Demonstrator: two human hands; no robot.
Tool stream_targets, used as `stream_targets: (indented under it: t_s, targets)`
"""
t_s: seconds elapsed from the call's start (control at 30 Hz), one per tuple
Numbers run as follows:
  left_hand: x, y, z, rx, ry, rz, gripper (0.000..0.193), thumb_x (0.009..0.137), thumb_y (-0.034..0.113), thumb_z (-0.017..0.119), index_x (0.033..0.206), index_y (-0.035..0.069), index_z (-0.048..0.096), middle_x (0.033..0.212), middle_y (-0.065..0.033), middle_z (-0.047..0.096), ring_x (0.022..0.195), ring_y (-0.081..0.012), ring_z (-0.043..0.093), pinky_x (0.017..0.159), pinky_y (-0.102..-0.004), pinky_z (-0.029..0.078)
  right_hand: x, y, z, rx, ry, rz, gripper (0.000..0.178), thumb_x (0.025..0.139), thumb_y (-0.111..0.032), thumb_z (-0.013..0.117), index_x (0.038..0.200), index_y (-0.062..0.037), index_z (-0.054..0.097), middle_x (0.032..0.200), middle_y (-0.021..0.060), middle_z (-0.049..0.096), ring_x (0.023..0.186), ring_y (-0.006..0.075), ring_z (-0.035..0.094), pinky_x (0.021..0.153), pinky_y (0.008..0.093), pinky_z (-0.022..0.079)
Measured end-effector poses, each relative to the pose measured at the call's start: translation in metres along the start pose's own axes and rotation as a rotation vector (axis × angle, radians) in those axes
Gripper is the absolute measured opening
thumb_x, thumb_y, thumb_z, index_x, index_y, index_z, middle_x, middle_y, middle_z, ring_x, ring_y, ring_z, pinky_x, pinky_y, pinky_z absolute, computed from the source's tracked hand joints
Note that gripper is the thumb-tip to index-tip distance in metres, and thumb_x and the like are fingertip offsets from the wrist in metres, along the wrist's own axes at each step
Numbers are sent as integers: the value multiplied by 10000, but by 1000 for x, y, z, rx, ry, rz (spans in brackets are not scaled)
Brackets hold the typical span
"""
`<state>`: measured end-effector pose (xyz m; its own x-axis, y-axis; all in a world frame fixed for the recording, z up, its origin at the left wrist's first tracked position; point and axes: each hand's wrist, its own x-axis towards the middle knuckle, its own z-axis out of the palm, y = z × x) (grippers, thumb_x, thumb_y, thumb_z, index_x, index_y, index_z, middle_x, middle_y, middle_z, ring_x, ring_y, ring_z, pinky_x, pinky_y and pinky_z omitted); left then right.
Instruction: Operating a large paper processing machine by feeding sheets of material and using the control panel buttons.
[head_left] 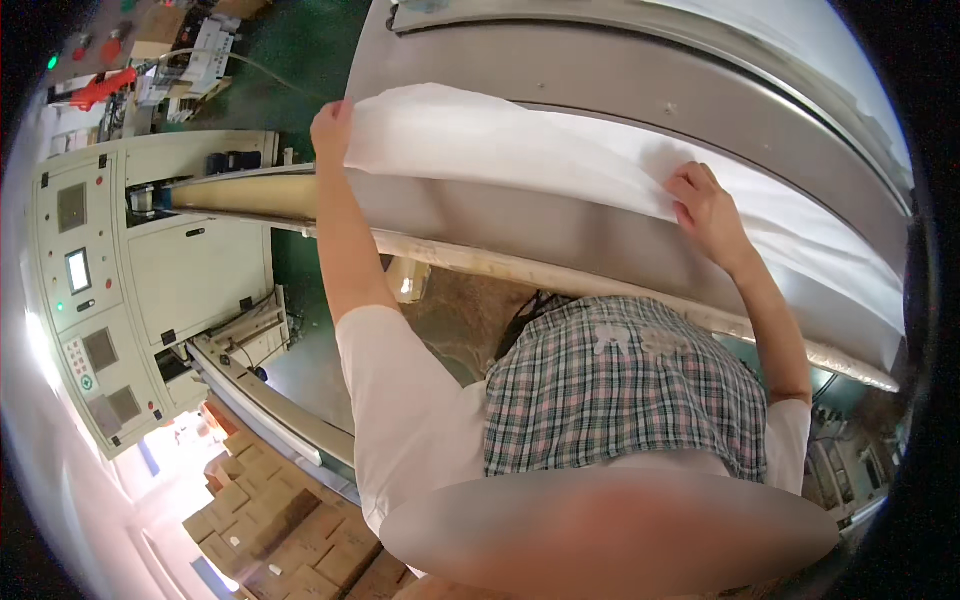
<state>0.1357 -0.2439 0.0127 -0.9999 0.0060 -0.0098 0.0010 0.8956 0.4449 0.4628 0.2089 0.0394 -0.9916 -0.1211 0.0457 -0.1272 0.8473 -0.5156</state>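
Observation:
A wide white sheet [500, 145] lies across the grey metal bed of a large machine [640, 75]. My left hand [330, 128] grips the sheet's left end, fingers closed around its edge. My right hand [705, 205] pinches the sheet's near edge farther right. Both arms reach forward from my checked apron and white sleeves. The sheet runs on to the right past my right hand, along the machine's curved front.
A cream roller [250, 192] runs out to the left under the machine bed. A pale control cabinet [110, 290] with buttons and a small screen stands at left. Stacked cardboard boxes [270, 520] sit on the floor at lower left. Green floor shows behind.

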Motion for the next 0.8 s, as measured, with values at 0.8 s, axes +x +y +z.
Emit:
stream_targets:
  t_s: [0.8]
  targets:
    - [-38, 1, -43, -142, -1, 455, 359, 759, 134, 632, 1095, 49, 539, 993, -95, 589, 919, -215, 555, 814, -317, 427, 88, -73, 62, 17, 126, -225, 269, 573, 41, 597, 827, -36, 557, 901, 91, 529, 844, 260, 509, 726, 346, 452]
